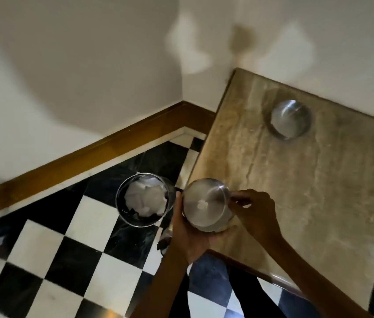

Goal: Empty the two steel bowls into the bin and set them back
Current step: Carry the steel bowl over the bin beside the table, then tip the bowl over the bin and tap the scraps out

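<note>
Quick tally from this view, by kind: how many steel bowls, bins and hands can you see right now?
Steel bowls: 2, the held bowl and the far bowl on the table
Bins: 1, the bin on the floor
Hands: 2, left hand and right hand
Total: 5

Steel bowl (205,204) held at table corner, second steel bowl (290,119) on table, bin (143,199) holding white paper

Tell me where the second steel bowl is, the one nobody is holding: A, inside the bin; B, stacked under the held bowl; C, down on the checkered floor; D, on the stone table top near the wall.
D: the free steel bowl sits alone on the table top near the wall, away from both hands.
</note>
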